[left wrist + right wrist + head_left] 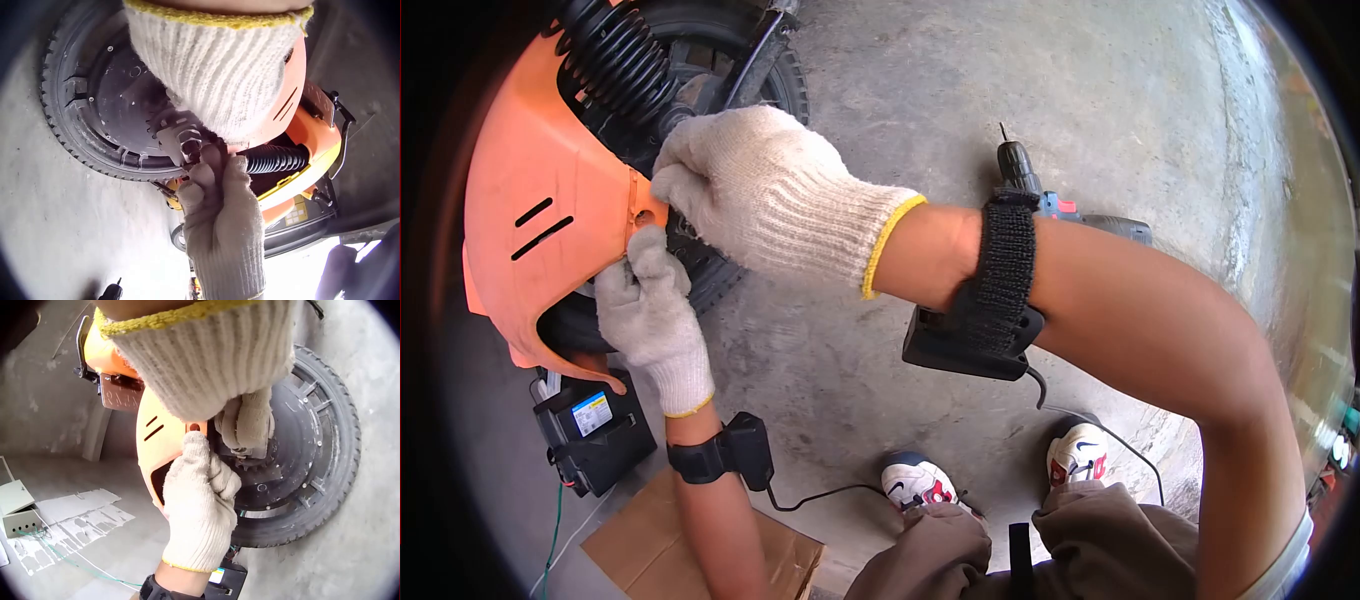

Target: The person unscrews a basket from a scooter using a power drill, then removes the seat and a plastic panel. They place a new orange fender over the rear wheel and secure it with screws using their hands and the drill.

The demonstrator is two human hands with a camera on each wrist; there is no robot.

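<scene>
An orange fender (550, 190) with two slots covers part of a scooter wheel (340, 406). My gloved left hand (650, 310) pinches a small holed tab (645, 205) on its edge. In the right wrist view the left thumb (197, 447) lies just below the tab's hole. My gloved right hand (760, 190) is at the same edge, above the left one, with bent fingers (247, 422) beside the wheel hub. Its fingertips overlap the fender's edge in the head view. I cannot tell what the right fingertips hold.
A black coil spring (615, 60) stands beside the fender. On the concrete floor lie a cordless drill (1020, 170), a black battery box (595, 430) with a label, and a flat cardboard piece (635, 540). Cables run from both wrist cameras. My shoes (920, 480) are at the bottom.
</scene>
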